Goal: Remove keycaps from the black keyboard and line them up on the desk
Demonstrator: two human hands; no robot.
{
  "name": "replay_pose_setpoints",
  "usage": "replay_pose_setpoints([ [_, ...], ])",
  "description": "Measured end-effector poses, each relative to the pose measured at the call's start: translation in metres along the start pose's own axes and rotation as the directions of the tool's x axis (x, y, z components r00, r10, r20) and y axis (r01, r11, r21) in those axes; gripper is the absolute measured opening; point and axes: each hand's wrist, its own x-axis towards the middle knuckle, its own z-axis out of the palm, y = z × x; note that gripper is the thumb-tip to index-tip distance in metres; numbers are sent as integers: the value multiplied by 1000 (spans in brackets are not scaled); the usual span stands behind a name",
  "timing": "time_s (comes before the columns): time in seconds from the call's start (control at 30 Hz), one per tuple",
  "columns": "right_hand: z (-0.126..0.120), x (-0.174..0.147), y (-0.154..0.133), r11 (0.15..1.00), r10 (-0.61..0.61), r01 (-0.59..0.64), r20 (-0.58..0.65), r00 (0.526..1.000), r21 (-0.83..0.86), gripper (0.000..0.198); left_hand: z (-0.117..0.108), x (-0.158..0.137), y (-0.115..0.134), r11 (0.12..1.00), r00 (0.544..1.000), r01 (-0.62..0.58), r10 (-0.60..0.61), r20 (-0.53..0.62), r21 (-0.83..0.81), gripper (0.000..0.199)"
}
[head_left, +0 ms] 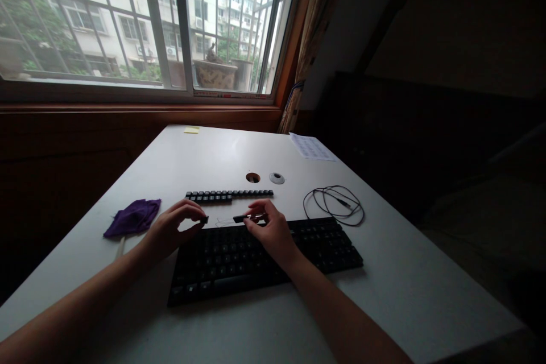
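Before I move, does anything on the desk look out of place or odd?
Two rows of black keycaps lie loose behind the keyboard, rather than seated on it. Farther back, a round desk hole stands uncovered, with a grey ring beside it, possibly its cover.

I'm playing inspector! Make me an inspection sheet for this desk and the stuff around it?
Surface: white tabletop with a round hole
Job's things: black keyboard; loose keycaps in two rows behind it
Clutter: purple cloth, yellow note, printed paper
Hands: left hand pinches a small black piece; right hand holds a slim dark item, details unclear
Cables: black cable, loosely coiled by the keyboard's far right corner
Surroundings: barred window, curtain
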Motion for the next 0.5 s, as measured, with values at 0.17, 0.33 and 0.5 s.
replay_pose_setpoints([
  [0.17, 0, 0, 0, 999, -38, 38, -1, 999, -19, 28, 0, 0, 1, 1000, 1000, -6, 6, 13, -15, 11],
  [0.33, 0, 0, -2, 999, -39, 40, 11, 999, -21, 29, 0, -1, 0, 999, 999, -4, 6, 32, -38, 12],
  [0.5, -1, 1, -1, 1000, 6, -6, -3, 1000, 25, 32, 0, -1, 0, 999, 1000, -3, 4, 31, -38, 13],
])
